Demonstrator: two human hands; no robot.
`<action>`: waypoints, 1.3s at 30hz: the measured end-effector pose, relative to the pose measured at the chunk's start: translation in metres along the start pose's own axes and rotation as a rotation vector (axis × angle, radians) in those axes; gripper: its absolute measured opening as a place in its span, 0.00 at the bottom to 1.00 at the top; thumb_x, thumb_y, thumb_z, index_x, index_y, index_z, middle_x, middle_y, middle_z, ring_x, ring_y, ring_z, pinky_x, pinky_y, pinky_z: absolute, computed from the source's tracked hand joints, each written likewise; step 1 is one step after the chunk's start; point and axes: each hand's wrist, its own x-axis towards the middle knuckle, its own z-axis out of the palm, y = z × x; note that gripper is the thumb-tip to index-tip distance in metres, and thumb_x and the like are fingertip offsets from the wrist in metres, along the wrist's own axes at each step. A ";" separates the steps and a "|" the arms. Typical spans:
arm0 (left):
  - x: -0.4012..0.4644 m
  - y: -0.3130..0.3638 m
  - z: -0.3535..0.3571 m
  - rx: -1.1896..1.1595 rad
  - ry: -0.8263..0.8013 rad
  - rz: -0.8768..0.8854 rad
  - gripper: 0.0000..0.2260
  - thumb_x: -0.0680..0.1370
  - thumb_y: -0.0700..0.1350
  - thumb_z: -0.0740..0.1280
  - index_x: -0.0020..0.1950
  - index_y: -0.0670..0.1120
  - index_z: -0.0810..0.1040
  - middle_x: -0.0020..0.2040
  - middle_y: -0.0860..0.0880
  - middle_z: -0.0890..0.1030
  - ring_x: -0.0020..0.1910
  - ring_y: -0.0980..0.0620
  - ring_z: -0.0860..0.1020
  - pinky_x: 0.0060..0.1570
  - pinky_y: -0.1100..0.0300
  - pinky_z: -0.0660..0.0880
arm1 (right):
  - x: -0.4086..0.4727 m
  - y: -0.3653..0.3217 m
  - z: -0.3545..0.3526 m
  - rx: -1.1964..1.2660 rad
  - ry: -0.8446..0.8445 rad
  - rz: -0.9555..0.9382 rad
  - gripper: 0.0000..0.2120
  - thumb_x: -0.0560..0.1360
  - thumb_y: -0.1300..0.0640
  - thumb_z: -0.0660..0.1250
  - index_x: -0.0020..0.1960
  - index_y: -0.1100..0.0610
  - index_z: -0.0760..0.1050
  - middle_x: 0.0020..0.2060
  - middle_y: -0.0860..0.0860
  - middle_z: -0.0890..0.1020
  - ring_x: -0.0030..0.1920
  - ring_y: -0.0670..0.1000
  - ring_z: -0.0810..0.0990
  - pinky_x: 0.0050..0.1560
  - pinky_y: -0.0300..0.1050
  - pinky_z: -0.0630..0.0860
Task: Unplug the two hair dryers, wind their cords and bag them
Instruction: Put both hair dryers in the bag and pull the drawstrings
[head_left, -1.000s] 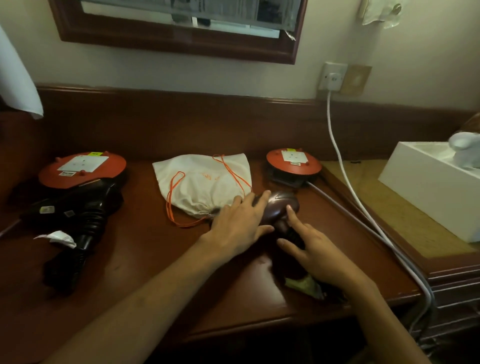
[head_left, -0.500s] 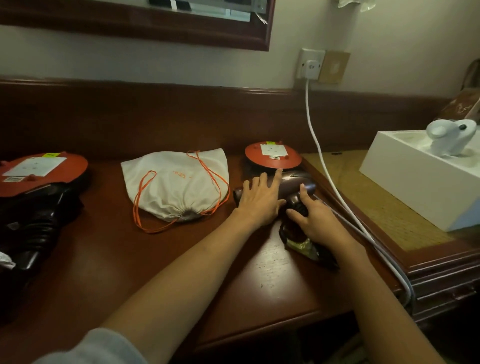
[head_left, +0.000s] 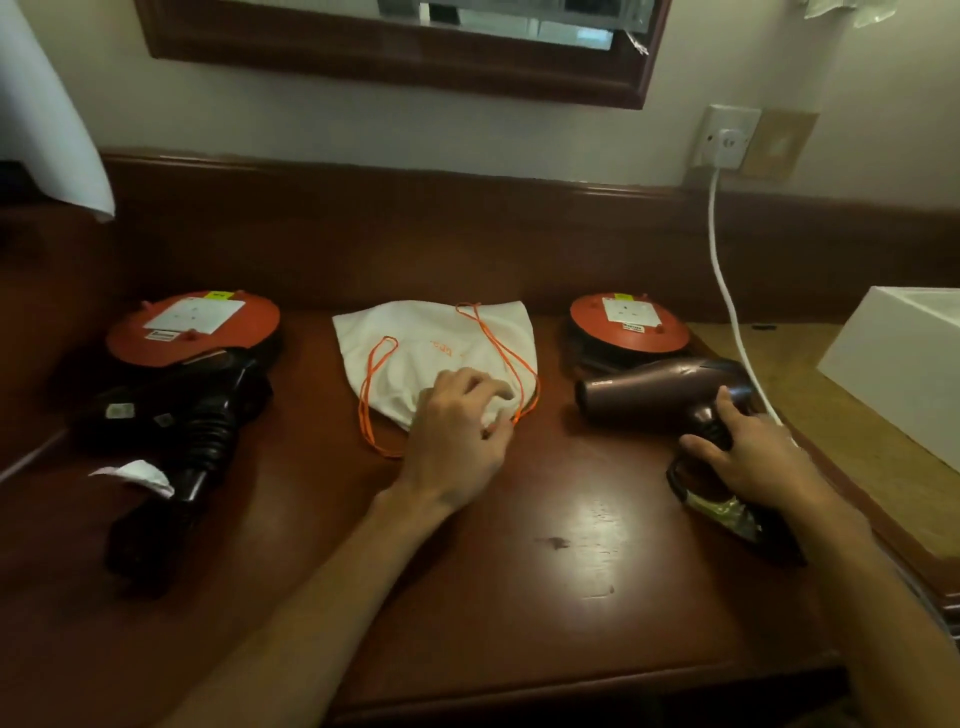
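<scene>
A brown hair dryer (head_left: 660, 396) lies on the wooden desk (head_left: 545, 571) at the right, nozzle pointing left. My right hand (head_left: 748, 457) grips its handle, with a dark wound cord under my wrist. A white drawstring bag (head_left: 441, 358) with orange cords lies in the middle. My left hand (head_left: 457, 431) pinches the bag's gathered mouth. A black hair dryer (head_left: 176, 426) lies at the left, its handle pointing toward me, with a white tag beside it.
Two red round cord reels sit at the back, one left (head_left: 192, 327) and one right (head_left: 628, 319). A white cable (head_left: 727, 291) runs from the wall socket (head_left: 727, 137) down past my right hand. A white box (head_left: 898, 364) stands at the far right.
My left hand has left the brown hair dryer and moved left onto the bag's mouth. My right hand stays at the dryer's handle. The camera has swung left.
</scene>
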 end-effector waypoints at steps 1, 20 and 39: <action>-0.006 -0.014 -0.013 0.022 0.010 -0.052 0.08 0.79 0.46 0.70 0.57 0.48 0.83 0.56 0.49 0.81 0.58 0.49 0.76 0.56 0.53 0.76 | -0.005 -0.007 0.004 -0.072 0.095 -0.005 0.40 0.78 0.39 0.64 0.82 0.50 0.50 0.76 0.62 0.63 0.75 0.64 0.63 0.73 0.65 0.62; 0.009 -0.092 -0.032 0.288 -0.059 -0.172 0.09 0.76 0.53 0.70 0.51 0.52 0.86 0.49 0.53 0.87 0.52 0.51 0.73 0.46 0.56 0.55 | -0.007 -0.230 0.122 0.595 0.097 -0.642 0.09 0.73 0.65 0.71 0.45 0.57 0.70 0.32 0.45 0.74 0.31 0.42 0.72 0.30 0.37 0.68; 0.018 -0.105 -0.042 0.183 -0.147 -0.306 0.11 0.82 0.49 0.65 0.57 0.59 0.86 0.51 0.54 0.82 0.52 0.56 0.67 0.52 0.56 0.58 | -0.002 -0.232 0.133 0.181 0.543 -0.467 0.11 0.76 0.58 0.66 0.51 0.53 0.86 0.46 0.52 0.80 0.52 0.57 0.73 0.53 0.56 0.67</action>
